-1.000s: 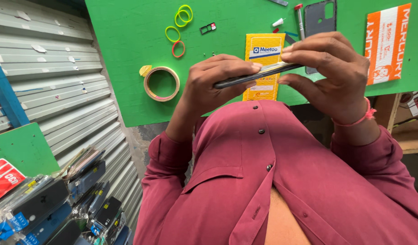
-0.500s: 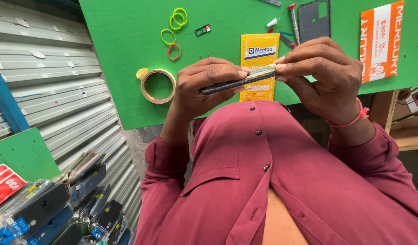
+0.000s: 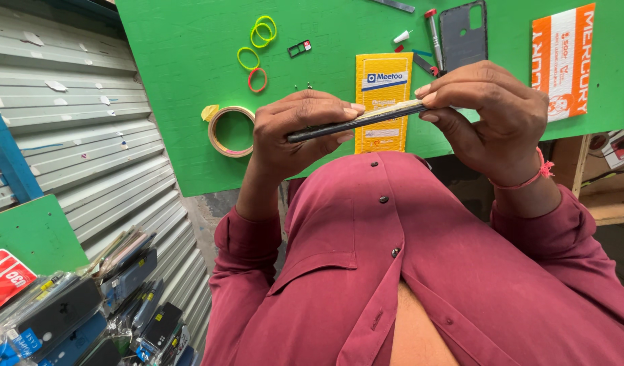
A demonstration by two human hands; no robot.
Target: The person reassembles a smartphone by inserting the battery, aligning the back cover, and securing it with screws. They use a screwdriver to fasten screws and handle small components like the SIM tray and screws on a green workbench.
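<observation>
Maroon cloth fills the bottom of the view: my buttoned shirt (image 3: pixel 407 271), both sleeves running up to my hands. My left hand (image 3: pixel 295 132) and right hand (image 3: pixel 491 115) are both clamped on one thing, a slim dark phone (image 3: pixel 356 120) held edge-on between them, above the near edge of the green table (image 3: pixel 183 88). The left hand wraps the lower end, thumb tip pressed on the upper edge; the right pinches the higher end between fingers on top and thumb underneath. The phone tilts up slightly toward the right. A pink thread bracelet (image 3: pixel 529 177) sits on my right wrist.

Just beyond the phone, lying flat on the table, is a yellow packet (image 3: pixel 384 88), partly hidden by the phone. To the left of my left hand lies a roll of tan tape (image 3: pixel 220 130). Further out are loose rubber bands (image 3: pixel 256 47) in green and red, and near them a small card tray (image 3: pixel 299 48). Toward the far right lie a dark phone back cover (image 3: pixel 463 34), a red-capped screwdriver (image 3: pixel 434 30) beside it, and an orange and white packet (image 3: pixel 563 57). Off the table at lower left sits a heap of bagged phone parts (image 3: pixel 68 312).
</observation>
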